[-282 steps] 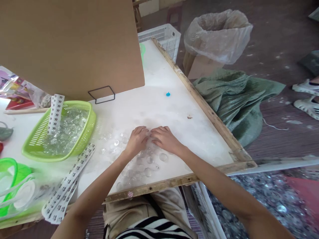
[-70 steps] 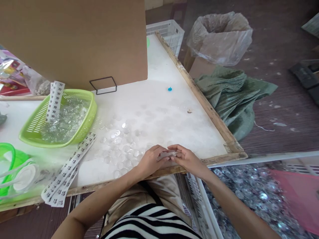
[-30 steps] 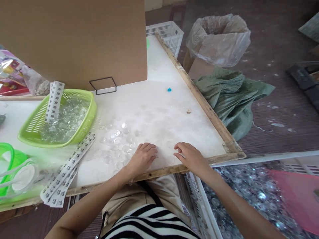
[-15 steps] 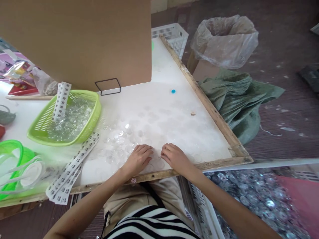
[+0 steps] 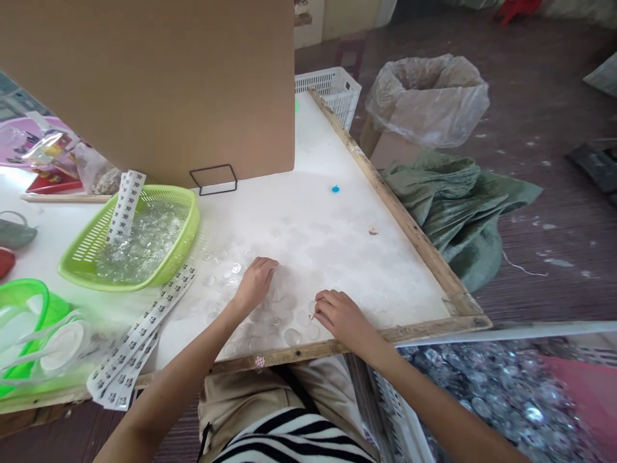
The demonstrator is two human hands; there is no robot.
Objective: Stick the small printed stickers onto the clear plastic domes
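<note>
Thin clear plastic discs [image 5: 292, 337] lie scattered over the white tabletop around both hands. My left hand [image 5: 254, 284] reaches over the discs left of centre, its fingers bent and close together; whatever is under the fingertips is hidden. To the right and nearer the front edge, my right hand [image 5: 341, 316] has its fingers curled in a pinch just above the table. Something tiny shows at its fingertips, too small to name. Strips of white paper with black printed marks [image 5: 144, 341] lie at the left, beyond my left forearm.
A green basket [image 5: 193, 222] of clear pieces stands left, before a large cardboard sheet [image 5: 193, 83]. A wire frame [image 5: 213, 180] and small blue piece [image 5: 335, 188] lie on the table. Wooden strips [image 5: 409, 225] edge it. Below right is a crate of shiny clear pieces [image 5: 482, 392].
My left hand has moved forward and left, away from my right hand, uncovering discs near the front edge. My right hand stays almost in place. The view has tilted up slightly.
</note>
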